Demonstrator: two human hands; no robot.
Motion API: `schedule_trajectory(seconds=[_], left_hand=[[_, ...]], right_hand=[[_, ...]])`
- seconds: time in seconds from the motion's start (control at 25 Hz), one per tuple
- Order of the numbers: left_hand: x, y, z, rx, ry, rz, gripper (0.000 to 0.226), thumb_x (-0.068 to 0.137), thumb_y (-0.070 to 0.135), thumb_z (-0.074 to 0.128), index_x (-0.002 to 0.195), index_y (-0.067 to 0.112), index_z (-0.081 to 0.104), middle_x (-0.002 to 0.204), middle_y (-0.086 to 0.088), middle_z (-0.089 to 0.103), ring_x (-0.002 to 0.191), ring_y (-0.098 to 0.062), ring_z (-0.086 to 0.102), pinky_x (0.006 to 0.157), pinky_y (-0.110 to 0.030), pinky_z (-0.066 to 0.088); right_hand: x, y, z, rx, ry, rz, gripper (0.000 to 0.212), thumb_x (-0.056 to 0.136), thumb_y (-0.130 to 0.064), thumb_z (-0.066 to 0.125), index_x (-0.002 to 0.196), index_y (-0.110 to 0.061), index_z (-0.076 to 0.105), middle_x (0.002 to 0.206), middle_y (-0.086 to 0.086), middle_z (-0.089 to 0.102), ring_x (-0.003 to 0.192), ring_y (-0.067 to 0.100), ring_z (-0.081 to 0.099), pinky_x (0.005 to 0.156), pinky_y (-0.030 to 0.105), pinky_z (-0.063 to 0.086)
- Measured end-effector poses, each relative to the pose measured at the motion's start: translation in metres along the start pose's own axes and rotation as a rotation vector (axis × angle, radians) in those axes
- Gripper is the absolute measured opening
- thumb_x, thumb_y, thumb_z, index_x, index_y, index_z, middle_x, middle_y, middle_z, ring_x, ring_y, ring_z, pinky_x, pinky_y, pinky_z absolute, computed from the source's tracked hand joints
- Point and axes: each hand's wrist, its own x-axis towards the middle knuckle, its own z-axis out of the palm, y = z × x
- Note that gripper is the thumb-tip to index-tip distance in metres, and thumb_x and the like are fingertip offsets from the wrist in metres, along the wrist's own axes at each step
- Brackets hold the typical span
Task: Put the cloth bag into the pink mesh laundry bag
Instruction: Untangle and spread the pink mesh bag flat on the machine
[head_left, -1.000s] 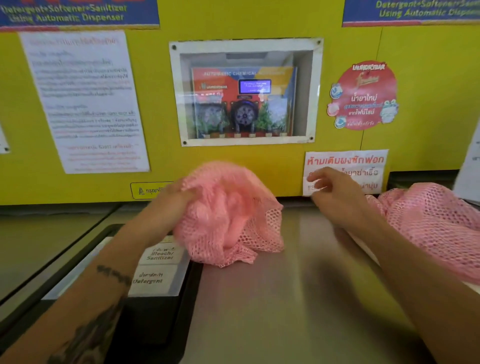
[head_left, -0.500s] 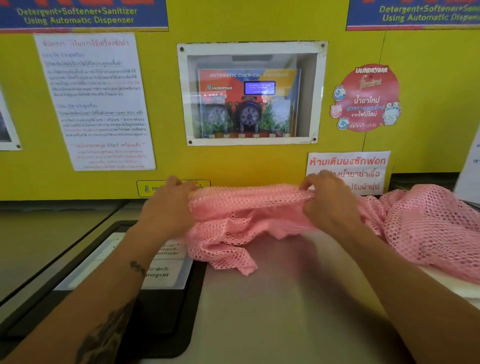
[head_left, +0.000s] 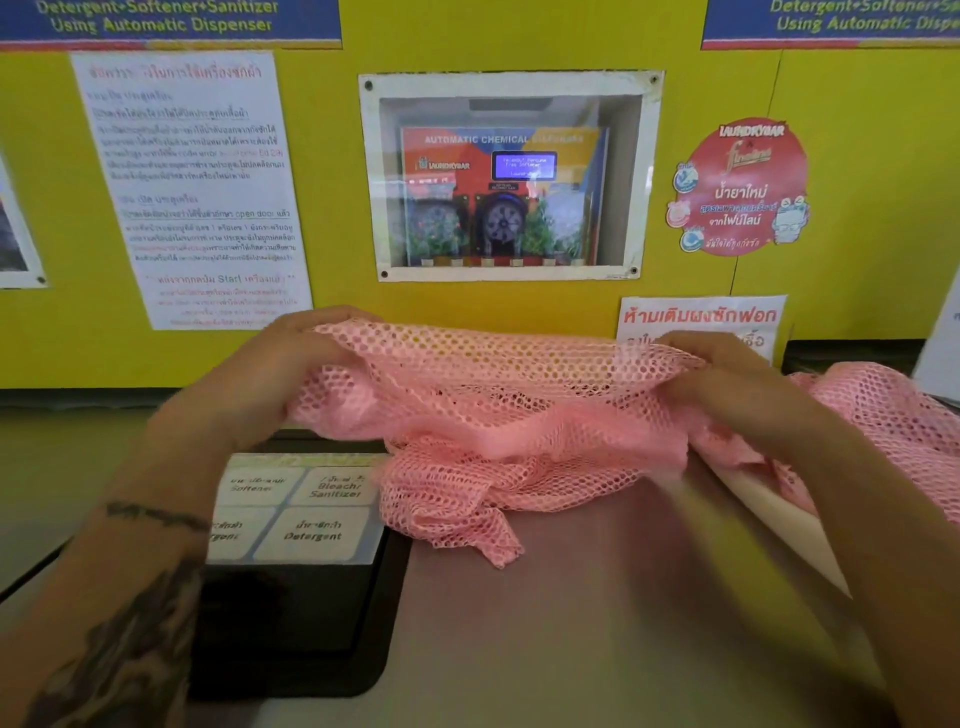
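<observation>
The pink mesh laundry bag (head_left: 498, 415) is stretched between my two hands above the steel washer top. My left hand (head_left: 270, 374) grips its left end and my right hand (head_left: 727, 384) grips its right end. The lower folds of the mesh hang down and rest on the steel. More pink mesh (head_left: 893, 415) lies bunched at the far right, behind my right wrist. A cream, flat cloth edge (head_left: 769, 509), possibly the cloth bag, shows under my right forearm; most of it is hidden.
The steel machine top (head_left: 597, 634) spreads in front of me. At the left sits the black detergent drawer (head_left: 301, 597) with white compartment labels. The yellow wall (head_left: 332, 208) with posters and a recessed chemical dispenser (head_left: 504, 176) stands right behind.
My left hand held the mesh bunched in a ball; my right hand came in and took hold, and both hands have pulled the mesh apart into a wide span.
</observation>
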Motion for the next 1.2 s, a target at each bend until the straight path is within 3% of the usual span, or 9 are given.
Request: schedule_trajectory(seconds=[0.16,0.32,0.48,0.6,0.72,0.8,0.88,1.04,1.2], left_hand=[[-0.020,-0.001,-0.003,-0.265,-0.615,-0.170,0.077,0.047,0.019,0.090,0.120,0.007,0.067,0.115,-0.011,0.072,0.105,-0.027,0.069,0.082,-0.037,0.058],[-0.013,-0.006,0.014,-0.560,-0.856,-0.187,0.057,0.085,-0.004,0.055,0.141,0.002,0.044,0.140,-0.021,0.053,0.129,-0.036,0.050,0.108,-0.049,0.039],[-0.004,-0.009,0.031,-0.626,-0.682,-0.095,0.080,0.071,0.022,0.074,0.143,0.009,0.043,0.149,-0.027,0.039,0.136,-0.047,0.038,0.109,-0.056,0.035],[0.000,0.000,0.038,-0.669,-0.383,0.025,0.070,0.070,0.034,0.071,0.136,0.017,0.054,0.142,-0.020,0.051,0.134,-0.038,0.046,0.105,-0.056,0.042],[0.006,-0.015,0.038,0.018,0.095,0.033,0.005,0.076,0.023,0.069,0.079,0.027,0.071,0.089,-0.001,0.071,0.095,-0.026,0.066,0.083,-0.038,0.052],[0.002,-0.025,0.045,0.436,-0.122,-0.083,0.013,0.086,0.021,0.064,0.076,0.025,0.072,0.080,0.003,0.072,0.082,-0.015,0.066,0.082,-0.037,0.051],[-0.005,-0.034,0.062,0.654,-0.298,-0.127,0.016,0.089,0.030,0.062,0.101,0.034,0.072,0.107,0.014,0.070,0.098,-0.005,0.062,0.094,-0.034,0.048],[-0.006,-0.051,0.097,0.857,-0.331,-0.103,0.076,0.077,0.068,0.057,0.144,0.044,0.028,0.154,0.005,0.030,0.140,-0.019,0.031,0.114,-0.042,0.029],[-0.002,-0.050,0.088,0.943,-0.275,0.021,0.047,0.083,0.022,0.064,0.127,0.036,0.057,0.124,0.007,0.060,0.118,-0.020,0.056,0.099,-0.035,0.045]], right_hand=[[-0.015,-0.012,-0.013,-0.038,-0.642,0.082,0.064,0.062,-0.027,0.075,0.124,-0.034,0.062,0.125,-0.019,0.066,0.116,-0.001,0.060,0.095,0.023,0.042],[-0.015,-0.022,0.010,0.140,-0.438,0.035,0.067,0.058,-0.049,0.077,0.123,-0.047,0.063,0.139,-0.024,0.054,0.129,-0.005,0.046,0.112,0.034,0.029],[-0.016,-0.032,0.047,-0.258,-0.531,-0.110,0.041,0.075,-0.044,0.076,0.113,-0.047,0.062,0.115,-0.036,0.054,0.104,-0.014,0.051,0.092,0.016,0.040],[-0.001,-0.015,0.053,-0.538,-0.094,-0.129,0.020,0.080,-0.036,0.059,0.074,-0.018,0.068,0.081,-0.006,0.066,0.079,0.017,0.063,0.075,0.038,0.052],[0.001,-0.011,0.033,-0.175,0.300,0.107,0.022,0.083,-0.014,0.051,0.067,-0.001,0.061,0.070,0.012,0.066,0.065,0.027,0.059,0.059,0.032,0.043],[0.002,-0.005,0.026,-0.104,0.265,0.227,0.025,0.086,-0.014,0.047,0.070,0.002,0.059,0.072,0.017,0.064,0.064,0.025,0.055,0.059,0.031,0.037],[0.000,-0.005,0.027,-0.291,0.131,0.213,0.014,0.085,-0.012,0.050,0.082,-0.007,0.062,0.084,0.012,0.064,0.071,0.022,0.057,0.060,0.029,0.040],[-0.006,-0.010,0.035,-0.478,-0.219,-0.048,0.058,0.072,-0.005,0.061,0.126,-0.025,0.061,0.129,0.001,0.055,0.120,0.020,0.049,0.104,0.042,0.039],[-0.010,-0.019,0.044,-0.235,-0.167,-0.063,0.030,0.071,-0.037,0.059,0.072,-0.008,0.068,0.076,0.011,0.070,0.068,0.018,0.061,0.066,0.036,0.045]])
